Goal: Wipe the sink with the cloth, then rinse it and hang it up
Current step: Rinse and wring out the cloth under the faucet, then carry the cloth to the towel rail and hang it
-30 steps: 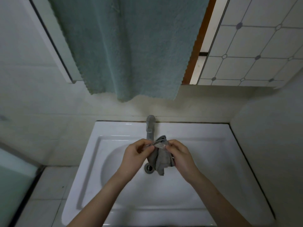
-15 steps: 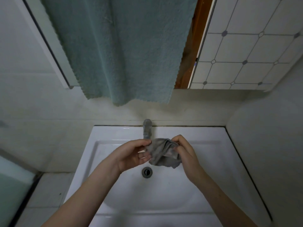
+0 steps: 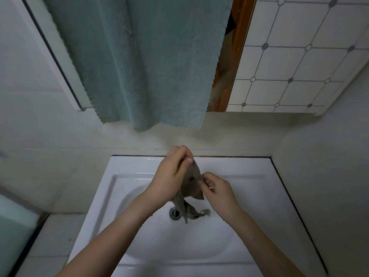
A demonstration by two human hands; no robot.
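Note:
A small grey cloth (image 3: 191,182) hangs over the white sink (image 3: 249,196), its lower end trailing down near the drain (image 3: 175,213). My left hand (image 3: 169,176) is raised at the back of the basin and pinches the cloth's top corner. My right hand (image 3: 216,188) sits lower and to the right, pinching the cloth's right edge between thumb and fingers. The faucet is hidden behind my left hand.
A large teal towel (image 3: 143,62) hangs on the wall above the sink, its lower edge just above my hands. A mirror edge (image 3: 60,62) lies left of it, a patterned tiled panel (image 3: 299,62) to the right. Grey walls close in on both sides.
My left hand has risen toward the back of the basin with the cloth's corner. The cloth went from bunched between both hands to hanging stretched downward toward the drain.

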